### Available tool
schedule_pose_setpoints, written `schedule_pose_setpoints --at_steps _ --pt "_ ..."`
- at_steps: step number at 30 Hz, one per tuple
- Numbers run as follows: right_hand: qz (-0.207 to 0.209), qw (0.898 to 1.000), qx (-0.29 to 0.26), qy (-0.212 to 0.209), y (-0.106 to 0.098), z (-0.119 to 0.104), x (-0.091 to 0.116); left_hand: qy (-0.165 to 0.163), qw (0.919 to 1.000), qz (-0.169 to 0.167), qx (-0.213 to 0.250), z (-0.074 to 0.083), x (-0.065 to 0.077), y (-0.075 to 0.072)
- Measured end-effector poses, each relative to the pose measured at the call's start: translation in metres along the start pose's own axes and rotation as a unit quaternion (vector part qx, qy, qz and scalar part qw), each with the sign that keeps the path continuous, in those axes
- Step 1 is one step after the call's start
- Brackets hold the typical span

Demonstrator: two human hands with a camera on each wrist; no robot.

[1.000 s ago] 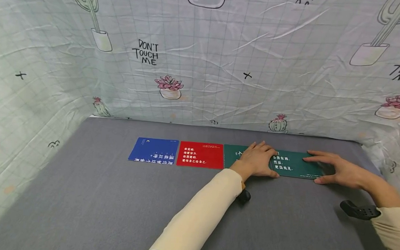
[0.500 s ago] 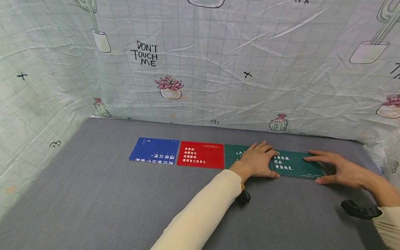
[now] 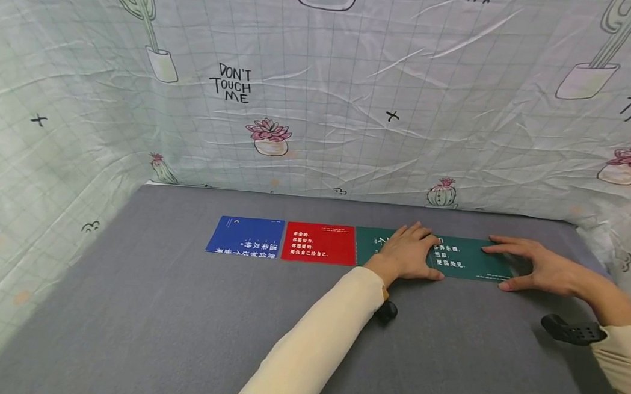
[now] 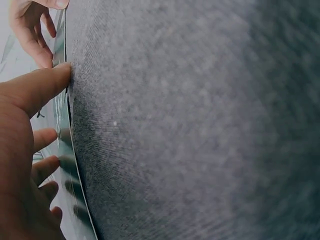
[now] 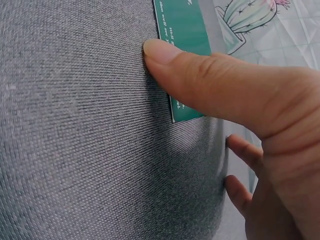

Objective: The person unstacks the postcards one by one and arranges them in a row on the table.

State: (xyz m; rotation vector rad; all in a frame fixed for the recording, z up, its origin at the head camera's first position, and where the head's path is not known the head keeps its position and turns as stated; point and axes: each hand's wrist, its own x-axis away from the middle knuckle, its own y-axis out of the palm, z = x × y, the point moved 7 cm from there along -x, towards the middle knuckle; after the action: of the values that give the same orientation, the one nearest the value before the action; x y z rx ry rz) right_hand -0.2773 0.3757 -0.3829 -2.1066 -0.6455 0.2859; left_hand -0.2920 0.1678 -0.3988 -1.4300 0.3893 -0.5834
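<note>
Two green cards with white writing lie end to end on the grey tabletop [image 3: 264, 326]. My left hand [image 3: 406, 254] lies over the join, hiding much of the left green card [image 3: 366, 242]. Its fingers rest spread on the cards and its thumb touches the near edge, as the left wrist view shows. At its far end, the right green card [image 3: 471, 262] is held across its width by my right hand [image 3: 549, 274], thumb at the near edge and index finger at the far edge. In the right wrist view the thumb [image 5: 172, 60] covers part of that card.
Left of the green cards, a red card [image 3: 319, 243] and a blue card [image 3: 245, 236] continue the row. The blue one is tilted slightly in outline. A cactus-print cloth [image 3: 322, 89] hangs behind the table and along its sides.
The cards and both hands keep their places relative to each other. Only the head view shifts very slightly.
</note>
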Motion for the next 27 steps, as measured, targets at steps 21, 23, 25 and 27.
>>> schedule_pose_setpoints --at_steps 21,23,25,27 --pt "0.116 0.986 0.121 -0.018 0.004 -0.031 0.024 0.058 0.9893 0.107 0.081 -0.039 0.062 -0.029" --pt "0.124 0.984 0.125 -0.006 0.004 -0.034 0.03 0.059 0.9869 0.117 0.094 -0.046 0.075 -0.033" --pt "0.133 0.982 0.133 0.001 0.005 -0.039 0.036 0.06 0.9847 0.125 0.107 -0.053 0.088 -0.035" --pt "0.145 0.98 0.138 -0.006 0.006 -0.045 0.041 0.057 0.9819 0.13 0.125 -0.06 0.102 -0.035"
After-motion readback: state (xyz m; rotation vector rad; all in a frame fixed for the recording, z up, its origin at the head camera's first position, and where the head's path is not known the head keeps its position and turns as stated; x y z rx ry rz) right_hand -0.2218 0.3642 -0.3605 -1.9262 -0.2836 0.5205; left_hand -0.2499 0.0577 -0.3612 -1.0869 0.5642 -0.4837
